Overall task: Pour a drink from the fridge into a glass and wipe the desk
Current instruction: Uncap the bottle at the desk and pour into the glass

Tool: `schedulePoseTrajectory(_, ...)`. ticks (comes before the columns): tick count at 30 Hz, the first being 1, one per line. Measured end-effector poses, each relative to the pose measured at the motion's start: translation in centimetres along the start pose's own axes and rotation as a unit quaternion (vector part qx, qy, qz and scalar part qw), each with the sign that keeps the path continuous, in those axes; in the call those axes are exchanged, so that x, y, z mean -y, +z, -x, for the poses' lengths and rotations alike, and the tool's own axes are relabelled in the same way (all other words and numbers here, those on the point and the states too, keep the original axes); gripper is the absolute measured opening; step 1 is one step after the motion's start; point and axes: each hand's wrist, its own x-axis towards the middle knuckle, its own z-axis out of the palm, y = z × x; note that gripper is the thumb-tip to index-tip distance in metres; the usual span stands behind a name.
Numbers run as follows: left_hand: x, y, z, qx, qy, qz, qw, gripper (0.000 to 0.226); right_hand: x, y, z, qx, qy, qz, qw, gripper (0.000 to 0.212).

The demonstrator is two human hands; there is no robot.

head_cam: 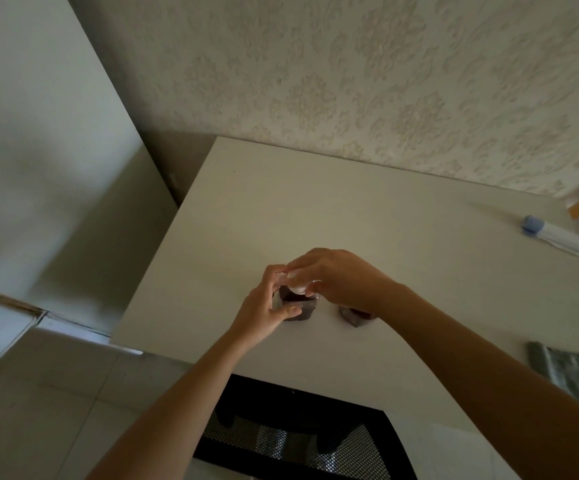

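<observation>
Bottle of dark drink stands upright on the desk, near the front edge – left hand wraps its body, thumb in front, fingers behind, which looks like bracing it against twist. Right hand comes over the top, fingertips pinched closed on the white cap; my read is cap work, can't tell if it's going on or off. Glass sits just right of the bottle, mostly hidden under the right wrist, dark inside – probably drink already in it, not certain. Keeping both close to the edge keeps the reach short. Grey cloth lies well apart at the right edge, untouched, so the wipe looks still to do – a white tube with blue cap lies further back, right side
</observation>
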Motion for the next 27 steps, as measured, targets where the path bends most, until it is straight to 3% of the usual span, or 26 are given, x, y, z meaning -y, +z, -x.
schedulePoseTrajectory(5, 0.2, -0.1, 0.0, 0.003, -0.001, 0.008, 1.000, 0.071, 0.1, -0.4, -0.2, 0.024, -0.008, 0.031, 0.999, 0.018)
schedulePoseTrajectory(10, 0.0, 0.1, 0.1, 0.002, -0.004, -0.005, 1.000, 0.070, 0.7, 0.8, -0.9, -0.022, 0.063, 0.125, 0.990, 0.038)
schedulePoseTrajectory(16, 0.4, 0.1, -0.3, -0.004, 0.005, -0.020, 1.000, 0.067, 0.9, 1.8, -2.7, -0.011, 0.060, 0.183, 0.981, 0.029)
schedulePoseTrajectory(20, 0.0, 0.8, -0.1, -0.054, 0.005, -0.019, 0.998, 0.058, 1.6, 2.0, -3.6, -0.017, 0.169, 0.223, 0.960, 0.030)
schedulePoseTrajectory(24, -0.5, 1.3, 0.2, -0.099, -0.005, -0.046, 0.994, 0.053, 2.2, 2.9, -4.9, -0.043, 0.316, 0.172, 0.932, 0.026)
schedulePoseTrajectory(27, -0.4, 0.8, 0.0, -0.093, -0.017, -0.037, 0.995, 0.056, 1.7, 2.5, -5.1, -0.022, 0.270, 0.200, 0.942, 0.030)
